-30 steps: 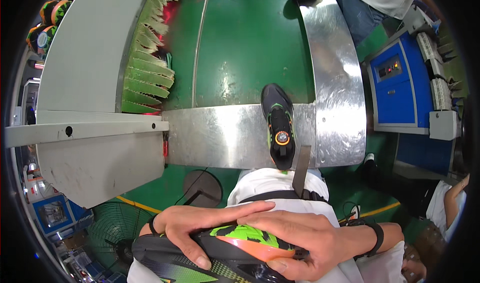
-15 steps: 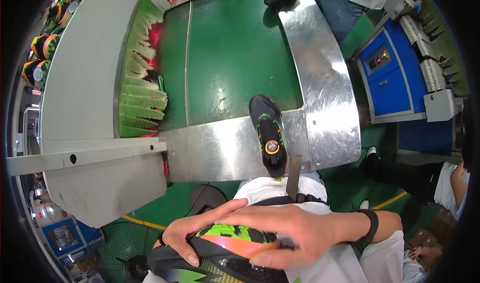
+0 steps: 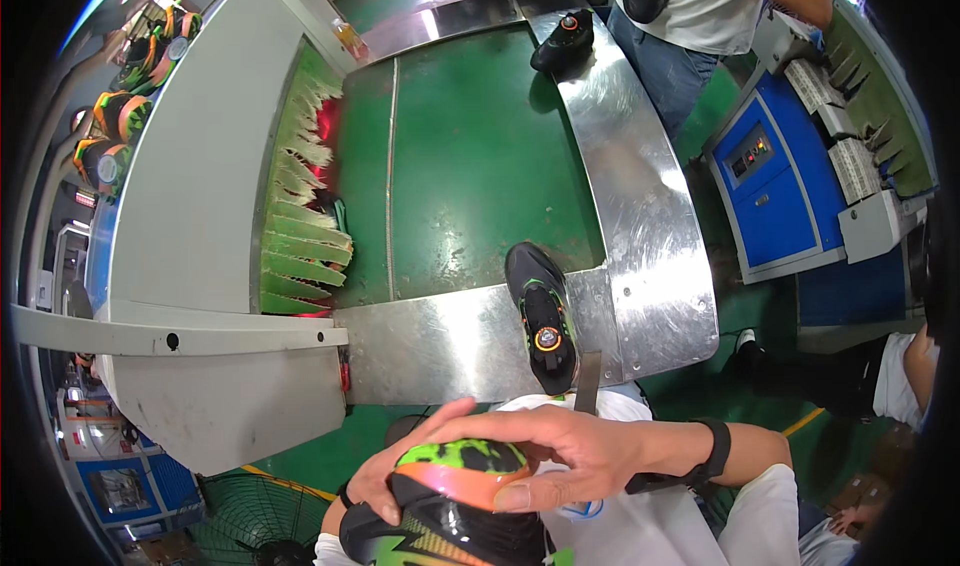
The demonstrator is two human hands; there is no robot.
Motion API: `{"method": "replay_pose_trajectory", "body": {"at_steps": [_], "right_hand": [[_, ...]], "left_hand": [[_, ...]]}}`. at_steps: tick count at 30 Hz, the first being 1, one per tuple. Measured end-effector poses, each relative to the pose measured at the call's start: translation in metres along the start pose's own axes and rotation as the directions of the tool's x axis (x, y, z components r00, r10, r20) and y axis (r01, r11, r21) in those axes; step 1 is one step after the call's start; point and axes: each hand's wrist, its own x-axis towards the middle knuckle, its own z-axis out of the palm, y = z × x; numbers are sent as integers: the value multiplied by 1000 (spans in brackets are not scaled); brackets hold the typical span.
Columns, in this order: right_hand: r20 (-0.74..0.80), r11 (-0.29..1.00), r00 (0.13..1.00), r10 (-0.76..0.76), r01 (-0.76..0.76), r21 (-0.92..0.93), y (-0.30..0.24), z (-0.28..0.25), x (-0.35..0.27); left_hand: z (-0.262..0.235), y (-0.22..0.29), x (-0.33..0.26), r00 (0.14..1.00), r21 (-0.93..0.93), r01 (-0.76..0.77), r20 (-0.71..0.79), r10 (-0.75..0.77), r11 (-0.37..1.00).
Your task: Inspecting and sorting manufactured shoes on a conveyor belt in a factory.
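Observation:
Low in front of me, a black shoe (image 3: 430, 534) with a green, black and glossy orange end is gripped between both hands. My left hand (image 3: 378, 481) clasps its left side, thumb on the near face. From the right, my right hand (image 3: 585, 453) reaches over, its fingers across the top of the coloured end and its thumb pressed on the orange part. Much of the shoe's lower part is cut off by the picture edge. Beyond my hands, another black shoe (image 3: 540, 301) with an orange-ringed dial rests on the metal ledge (image 3: 440, 336), touched by neither hand.
A green conveyor belt (image 3: 480, 156) runs beside a grey machine housing with a green fringe curtain (image 3: 305, 206). One more black shoe (image 3: 565, 44) lies at the far metal rim. A person (image 3: 690, 16) stands beyond it holding a shoe. A blue cabinet (image 3: 780, 166) stands right.
My view has tilted up, so the ledge and its shoe sit lower in the picture. The held shoe has turned slightly in my hands, both still on it.

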Motion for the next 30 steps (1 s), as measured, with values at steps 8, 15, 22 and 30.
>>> {"method": "replay_pose_trajectory", "body": {"at_steps": [8,15,22,30], "right_hand": [[-126,990,982,140,-143,-17,7,16,-24],[-107,991,985,132,-133,-5,1,13,-16],[-203,962,976,-82,25,-272,-3,23,-16],[-139,966,970,199,-218,-140,-4,10,-10]], "left_hand": [[-5,41,-17,896,602,254,148,-418,757],[9,52,-13,931,772,179,67,-359,609],[1,37,-6,954,823,27,148,-260,567],[7,33,-15,949,691,296,-135,-285,659]]}}
